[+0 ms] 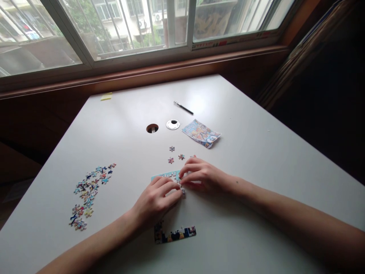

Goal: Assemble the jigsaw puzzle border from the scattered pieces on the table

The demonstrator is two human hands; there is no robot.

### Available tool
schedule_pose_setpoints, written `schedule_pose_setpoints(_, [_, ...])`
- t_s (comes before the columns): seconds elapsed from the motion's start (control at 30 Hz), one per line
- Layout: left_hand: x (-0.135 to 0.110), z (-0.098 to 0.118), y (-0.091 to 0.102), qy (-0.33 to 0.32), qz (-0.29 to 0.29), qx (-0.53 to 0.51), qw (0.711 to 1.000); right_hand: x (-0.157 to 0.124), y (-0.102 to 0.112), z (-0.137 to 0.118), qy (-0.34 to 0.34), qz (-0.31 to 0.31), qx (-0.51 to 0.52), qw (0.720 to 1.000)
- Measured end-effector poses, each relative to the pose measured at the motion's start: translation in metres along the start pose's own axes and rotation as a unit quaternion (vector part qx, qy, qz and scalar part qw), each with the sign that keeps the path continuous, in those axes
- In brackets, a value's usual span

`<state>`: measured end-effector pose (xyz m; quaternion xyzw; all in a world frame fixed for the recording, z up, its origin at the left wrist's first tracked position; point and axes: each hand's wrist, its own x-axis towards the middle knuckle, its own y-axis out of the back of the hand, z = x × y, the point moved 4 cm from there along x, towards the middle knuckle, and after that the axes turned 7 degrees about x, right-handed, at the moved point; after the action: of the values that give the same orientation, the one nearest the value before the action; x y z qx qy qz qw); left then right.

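Observation:
A partly joined jigsaw puzzle lies flat on the table under my hands. Its light-blue upper edge (155, 178) shows beyond my left hand, and a dark lower strip (176, 236) shows nearer to me. My left hand (159, 196) lies across the puzzle's left side, its fingers bent and their tips on pieces at the middle. Opposite it, my right hand (203, 174) is curled, with fingertips pinched at the light-blue corner and almost touching the left fingers. A small puzzle piece (183, 193) pokes out by my left fingertips. My fingers hide most of the pieces they touch.
Loose puzzle pieces (88, 190) lie scattered at the left. Several more pieces (171, 160) sit just beyond my hands. Farther off are a creased picture sheet (202, 133), a pen (184, 108), a round metal cover (172, 124), a cable hole (152, 128) and a yellow note (106, 96).

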<state>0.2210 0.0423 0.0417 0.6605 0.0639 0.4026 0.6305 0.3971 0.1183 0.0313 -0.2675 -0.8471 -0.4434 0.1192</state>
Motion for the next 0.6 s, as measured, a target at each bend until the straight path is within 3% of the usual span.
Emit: schedule_pose_setpoints(0.6, [0.0065, 0.0009, 0.0019, -0.009, -0.008, 0.045, 0.999, -0.0001, -0.0003, 0.0004, -0.008, 0.0, 0.004, 1.0])
